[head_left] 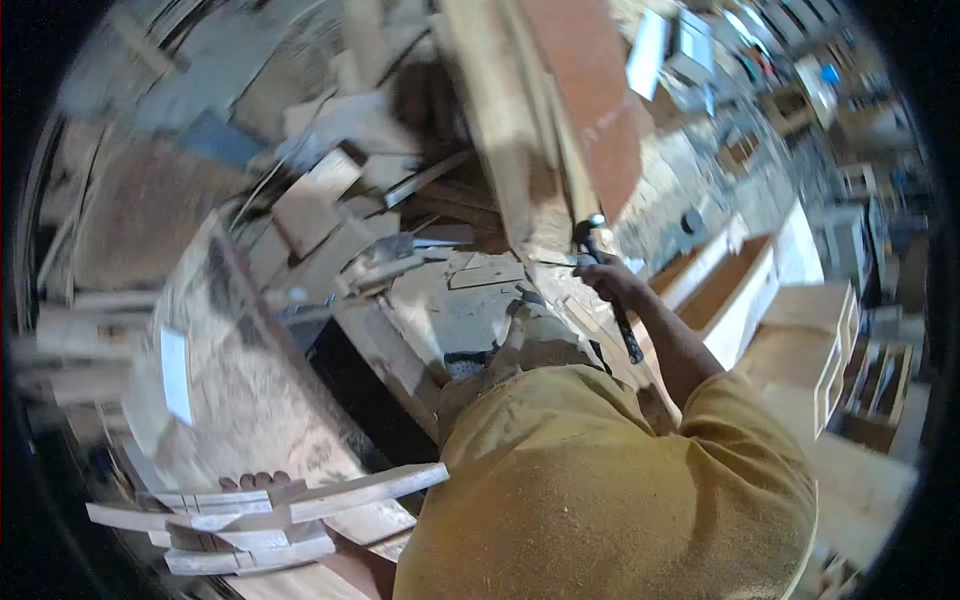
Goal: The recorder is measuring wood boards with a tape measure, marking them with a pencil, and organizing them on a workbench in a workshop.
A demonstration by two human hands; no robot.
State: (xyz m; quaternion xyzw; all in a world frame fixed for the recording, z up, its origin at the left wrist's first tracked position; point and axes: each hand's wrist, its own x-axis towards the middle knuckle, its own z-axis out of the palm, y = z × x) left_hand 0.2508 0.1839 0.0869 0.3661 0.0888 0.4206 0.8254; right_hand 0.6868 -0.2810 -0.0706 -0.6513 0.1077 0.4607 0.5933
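At the lower left, my left hand (262, 482) is closed round a curved wooden piece (240, 520) that looks built of stacked pale strips. Its fingertips show over the far edge; the palm is hidden beneath the wood. On the right, my right hand (612, 280) grips a hammer (630, 335). The hammer's dark handle points down toward me, and its head sits just above my fist. Beyond the hammer stand tall wooden boards (510, 130) and a reddish-brown panel (590, 100).
A dusty round-edged surface (240, 370) lies at the left, with a dark box-like piece (370, 390) beside it. Wood offcuts (320, 200) are heaped ahead. Pale open wooden boxes (740, 280) stand at the right. Debris covers the floor around my foot (530, 298).
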